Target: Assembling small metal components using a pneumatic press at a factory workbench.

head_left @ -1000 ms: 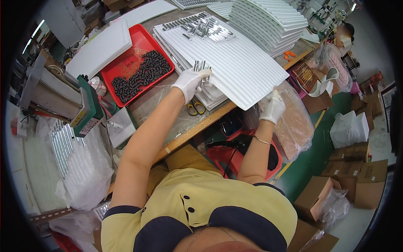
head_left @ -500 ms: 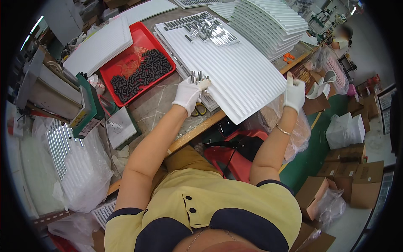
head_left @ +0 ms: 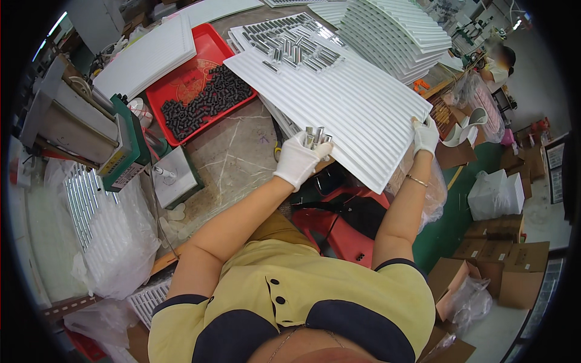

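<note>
White board: one on top, held at its right end; lies over other boards on the table, with its near right end poking out past the table's edge.
Board direction: long axis slants from far left to near right; its ridges run that way too.
Left hand: one, gloved, fingers curled round a bunch of tubes, by the board's near long edge.
Tubes in fist: about four show, fingers hide the rest; they stick up, long axis pointing away from the person.
Right hand: one, gloved, pinching the board's short right edge.
Loose tubes: too many to count, far end, pointing many ways.
Red tray: one, left of the board.
Black bits: too many to count, in the tray.
</note>
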A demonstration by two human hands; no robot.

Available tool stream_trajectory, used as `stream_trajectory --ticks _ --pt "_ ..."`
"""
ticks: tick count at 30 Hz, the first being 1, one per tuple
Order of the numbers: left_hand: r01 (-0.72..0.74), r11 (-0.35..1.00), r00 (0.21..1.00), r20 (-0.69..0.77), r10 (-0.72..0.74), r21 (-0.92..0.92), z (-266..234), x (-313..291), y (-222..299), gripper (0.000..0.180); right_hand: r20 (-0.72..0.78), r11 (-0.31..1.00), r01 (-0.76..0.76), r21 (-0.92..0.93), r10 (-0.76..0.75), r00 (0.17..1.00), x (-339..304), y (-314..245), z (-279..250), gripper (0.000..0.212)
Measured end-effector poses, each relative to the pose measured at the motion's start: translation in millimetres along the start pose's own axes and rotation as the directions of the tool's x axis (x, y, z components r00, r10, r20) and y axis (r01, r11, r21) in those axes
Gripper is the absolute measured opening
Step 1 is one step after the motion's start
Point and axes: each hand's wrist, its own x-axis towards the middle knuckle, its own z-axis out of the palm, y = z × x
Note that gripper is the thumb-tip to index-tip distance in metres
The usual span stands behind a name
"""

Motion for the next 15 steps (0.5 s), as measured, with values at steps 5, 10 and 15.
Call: stream_trajectory --ticks 5,10,15 --pt "-0.008 0.999 0.993 0.116 0.012 -0.032 19.4 -2.1 -6.7 0.022 0.086 0.999 -0.051 0.002 0.051 0.995 40.9 22.9 0.1 0.051" --pt "0.037 0.990 0.954 0.291 -0.075 0.133 21.2 5.0 -10.3 0.021 0.029 0.587 0.017 -0.810 0.010 1.000 51.6 -41.1 4.6 0.054" --pt "0.051 0.996 0.927 0.375 -0.022 -0.067 -4.7 -4.6 -7.1 0.022 0.386 0.651 0.400 -0.644 -0.174 0.906 36.7 -146.3 29.9 0.035"
